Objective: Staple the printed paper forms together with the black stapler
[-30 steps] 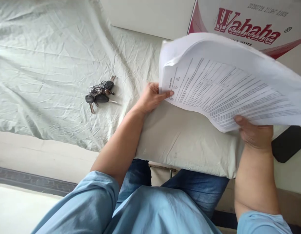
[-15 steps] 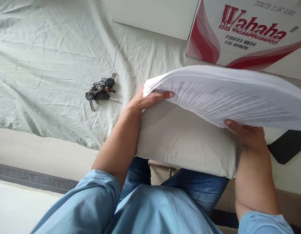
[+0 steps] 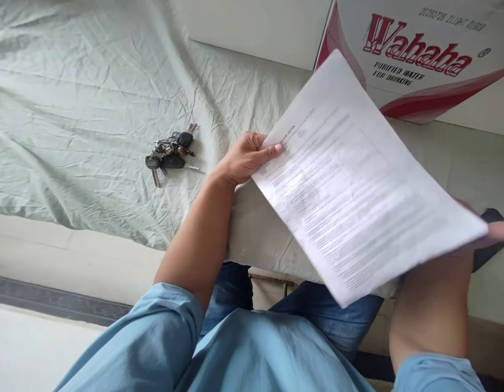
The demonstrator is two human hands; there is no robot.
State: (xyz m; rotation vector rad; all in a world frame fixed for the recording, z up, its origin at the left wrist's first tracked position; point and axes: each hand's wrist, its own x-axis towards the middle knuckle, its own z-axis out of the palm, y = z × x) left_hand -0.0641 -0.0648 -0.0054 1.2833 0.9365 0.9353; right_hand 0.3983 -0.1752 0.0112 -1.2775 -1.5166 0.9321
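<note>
A stack of printed paper sheets (image 3: 358, 196) is held tilted in front of me, its text side facing up. My left hand (image 3: 252, 155) grips its left edge, thumb on top of the print and the other fingers underneath. Over at the far right corner is my right hand (image 3: 495, 233), blurred and largely covered by the paper. Its visible fingers close at that corner, while the rest of the grip is hidden. Part of a dark flat object (image 3: 486, 258) shows beside the right hand.
A bunch of keys (image 3: 170, 152) lies on the pale, wrinkled cloth (image 3: 92, 109) to my left. At the back right stands a white and red Wahaha water carton (image 3: 423, 92), with a plain white box-like surface (image 3: 256, 27) next to it. My legs are below the table edge.
The paper has swung from a curved, raised position to a flatter, tilted one, its near corner dropping towards my lap. My right hand has moved right. My left hand has stayed nearly in place.
</note>
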